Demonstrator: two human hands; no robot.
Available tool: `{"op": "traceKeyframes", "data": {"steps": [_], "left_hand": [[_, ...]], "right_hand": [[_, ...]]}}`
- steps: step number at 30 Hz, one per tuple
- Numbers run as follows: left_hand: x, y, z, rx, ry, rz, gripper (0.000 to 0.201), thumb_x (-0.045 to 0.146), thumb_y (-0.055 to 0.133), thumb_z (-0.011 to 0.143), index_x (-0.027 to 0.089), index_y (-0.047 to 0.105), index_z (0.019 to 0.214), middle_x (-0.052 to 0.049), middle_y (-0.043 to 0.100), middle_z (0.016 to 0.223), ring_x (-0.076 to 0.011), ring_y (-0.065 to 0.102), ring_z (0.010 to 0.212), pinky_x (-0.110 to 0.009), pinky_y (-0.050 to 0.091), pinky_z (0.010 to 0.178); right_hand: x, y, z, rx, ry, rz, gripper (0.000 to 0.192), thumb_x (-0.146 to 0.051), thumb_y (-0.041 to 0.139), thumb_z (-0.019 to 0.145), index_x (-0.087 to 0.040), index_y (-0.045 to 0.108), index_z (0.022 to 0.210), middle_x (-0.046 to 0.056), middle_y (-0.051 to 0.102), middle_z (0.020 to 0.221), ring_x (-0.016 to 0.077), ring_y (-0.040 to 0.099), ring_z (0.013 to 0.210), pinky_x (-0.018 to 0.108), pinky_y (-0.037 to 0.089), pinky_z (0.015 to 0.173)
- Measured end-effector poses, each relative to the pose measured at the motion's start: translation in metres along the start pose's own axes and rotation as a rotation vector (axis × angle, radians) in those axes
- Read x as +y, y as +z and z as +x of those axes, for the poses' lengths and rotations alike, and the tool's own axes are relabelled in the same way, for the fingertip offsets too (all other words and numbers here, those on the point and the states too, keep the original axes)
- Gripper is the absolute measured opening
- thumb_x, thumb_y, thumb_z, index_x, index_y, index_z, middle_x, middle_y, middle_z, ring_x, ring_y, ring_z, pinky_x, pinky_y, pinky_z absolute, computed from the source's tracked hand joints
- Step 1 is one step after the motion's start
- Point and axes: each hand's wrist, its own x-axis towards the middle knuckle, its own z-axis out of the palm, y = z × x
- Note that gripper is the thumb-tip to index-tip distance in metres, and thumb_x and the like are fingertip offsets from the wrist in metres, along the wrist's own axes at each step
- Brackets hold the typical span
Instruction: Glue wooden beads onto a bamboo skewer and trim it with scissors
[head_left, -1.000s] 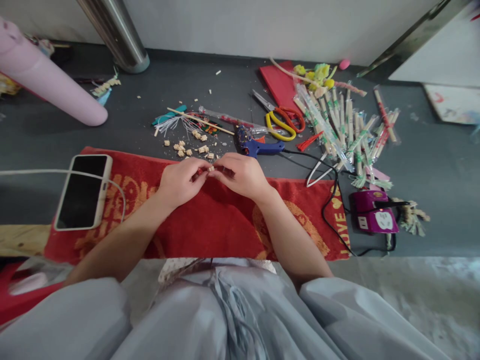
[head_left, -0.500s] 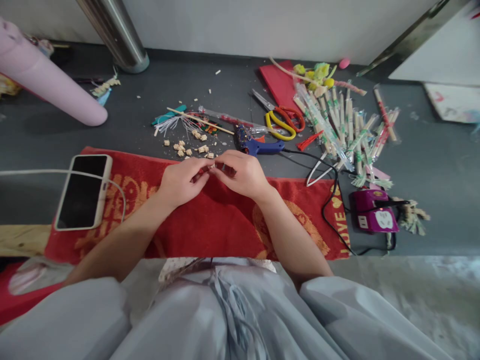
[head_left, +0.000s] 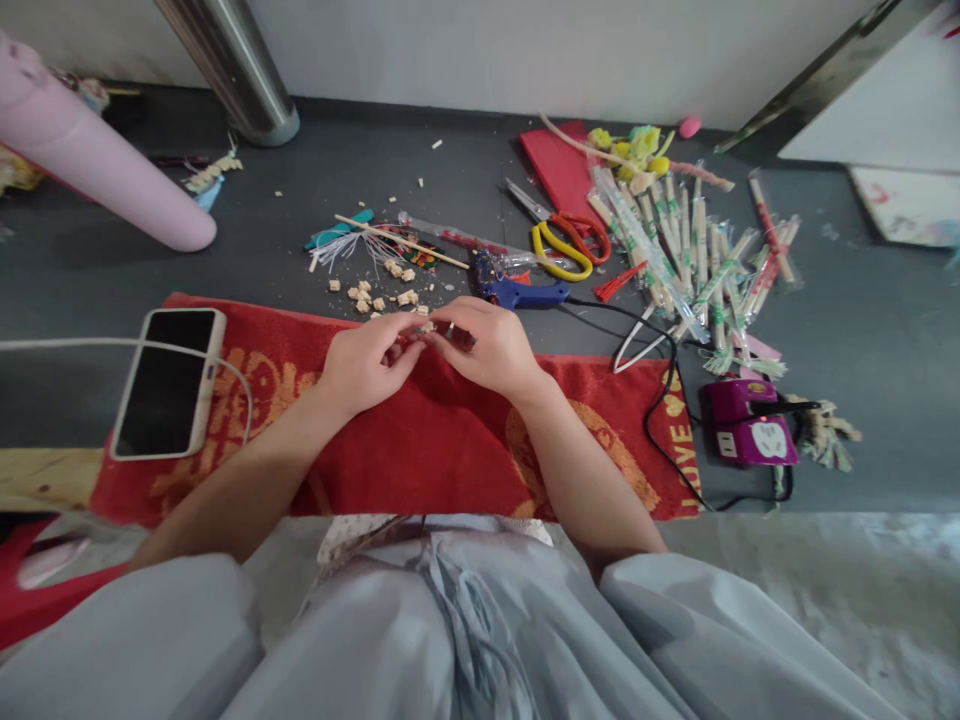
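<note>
My left hand (head_left: 366,361) and my right hand (head_left: 484,345) meet fingertip to fingertip over the far edge of a red towel (head_left: 435,450). Between the fingertips both hands pinch a small pale wooden piece (head_left: 426,327); most of it is hidden by my fingers. Just beyond lies a scatter of similar small wooden pieces (head_left: 375,295) on the grey table (head_left: 225,270). A blue glue gun (head_left: 517,293) lies right behind my right hand.
A phone (head_left: 166,382) with a white cable rests on the towel's left end. Yellow and red scissors (head_left: 566,243), wrapped chopsticks (head_left: 690,260), a purple power strip (head_left: 746,430) and a black cord lie to the right. A pink roll (head_left: 97,170) and a metal post (head_left: 232,65) stand far left.
Both hands have shifted slightly away from me, toward the towel's far edge, with fingertips staying together on the small piece. Nothing else has moved.
</note>
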Motion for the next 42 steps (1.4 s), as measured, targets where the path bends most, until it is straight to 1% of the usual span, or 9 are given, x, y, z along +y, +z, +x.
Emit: {"op": "traceKeyframes", "data": {"steps": [5, 10, 15, 21, 26, 32, 35, 39, 42], "left_hand": [[0.005, -0.002, 0.001, 0.045, -0.07, -0.029, 0.032, 0.033, 0.05, 0.088, 0.019, 0.065, 0.112, -0.002, 0.073, 0.087, -0.0101, 0.063, 0.063, -0.02, 0.05, 0.063], [0.004, -0.002, 0.001, 0.081, -0.07, -0.024, 0.032, 0.037, 0.051, 0.089, 0.018, 0.068, 0.109, -0.003, 0.074, 0.089, -0.0106, 0.065, 0.065, -0.02, 0.051, 0.065], [0.004, -0.004, 0.0, 0.104, -0.064, -0.035, 0.031, 0.038, 0.055, 0.089, 0.019, 0.07, 0.108, -0.004, 0.076, 0.091, -0.0119, 0.068, 0.067, -0.021, 0.053, 0.066], [0.004, -0.004, -0.001, 0.115, -0.06, -0.061, 0.031, 0.038, 0.053, 0.09, 0.019, 0.071, 0.107, -0.005, 0.076, 0.093, -0.0137, 0.07, 0.074, -0.023, 0.055, 0.07], [-0.001, 0.001, 0.0, 0.103, -0.103, -0.158, 0.03, 0.038, 0.055, 0.088, 0.018, 0.069, 0.104, -0.004, 0.075, 0.087, -0.0121, 0.068, 0.069, -0.022, 0.055, 0.068], [-0.004, 0.005, 0.002, 0.087, -0.161, -0.184, 0.027, 0.037, 0.058, 0.081, 0.019, 0.066, 0.099, -0.002, 0.073, 0.083, -0.0093, 0.063, 0.062, -0.02, 0.053, 0.063], [-0.007, 0.007, 0.002, 0.091, -0.17, -0.21, 0.026, 0.038, 0.059, 0.079, 0.019, 0.065, 0.096, -0.001, 0.072, 0.08, -0.0086, 0.061, 0.059, -0.019, 0.052, 0.06], [-0.009, 0.007, 0.004, 0.111, -0.156, -0.221, 0.026, 0.038, 0.058, 0.079, 0.018, 0.065, 0.095, 0.0, 0.07, 0.076, -0.0083, 0.06, 0.058, -0.019, 0.051, 0.06], [-0.009, 0.006, 0.005, 0.095, -0.164, -0.188, 0.026, 0.037, 0.058, 0.08, 0.018, 0.064, 0.096, 0.0, 0.07, 0.076, -0.0083, 0.06, 0.059, -0.019, 0.051, 0.061]], "right_hand": [[0.002, -0.001, 0.001, -0.031, 0.014, 0.013, 0.024, -0.031, 0.054, 0.093, -0.016, 0.07, 0.103, 0.008, 0.072, 0.095, 0.0145, 0.064, 0.084, 0.025, 0.049, 0.074], [0.005, 0.003, 0.0, -0.001, -0.024, 0.044, 0.021, -0.024, 0.055, 0.092, -0.018, 0.072, 0.103, 0.007, 0.073, 0.097, 0.015, 0.067, 0.09, 0.027, 0.051, 0.081], [0.006, 0.006, 0.0, 0.035, -0.049, 0.096, 0.023, -0.021, 0.053, 0.093, -0.015, 0.072, 0.103, 0.007, 0.074, 0.097, 0.0141, 0.067, 0.089, 0.025, 0.051, 0.081], [0.005, 0.005, 0.001, 0.012, -0.001, 0.097, 0.022, -0.025, 0.053, 0.094, -0.017, 0.073, 0.099, 0.006, 0.073, 0.093, 0.0125, 0.065, 0.083, 0.025, 0.049, 0.077], [0.004, 0.002, 0.001, 0.011, 0.011, 0.057, 0.019, -0.025, 0.056, 0.092, -0.016, 0.072, 0.095, 0.007, 0.073, 0.087, 0.0127, 0.064, 0.079, 0.024, 0.048, 0.072], [0.001, 0.003, 0.001, -0.008, 0.044, -0.01, 0.017, -0.023, 0.056, 0.091, -0.018, 0.072, 0.091, 0.004, 0.072, 0.087, 0.0126, 0.064, 0.078, 0.024, 0.046, 0.07], [0.001, 0.003, 0.001, -0.016, 0.042, -0.017, 0.018, -0.021, 0.054, 0.092, -0.018, 0.072, 0.091, 0.004, 0.073, 0.089, 0.0134, 0.065, 0.081, 0.025, 0.047, 0.073], [0.003, -0.002, 0.002, 0.007, 0.048, -0.037, 0.023, -0.018, 0.05, 0.093, -0.018, 0.072, 0.092, 0.005, 0.073, 0.092, 0.0147, 0.066, 0.086, 0.026, 0.049, 0.078], [0.005, -0.007, 0.002, -0.018, 0.041, -0.076, 0.029, -0.009, 0.045, 0.089, -0.018, 0.072, 0.094, 0.006, 0.071, 0.098, 0.0163, 0.064, 0.092, 0.028, 0.05, 0.082]]}}
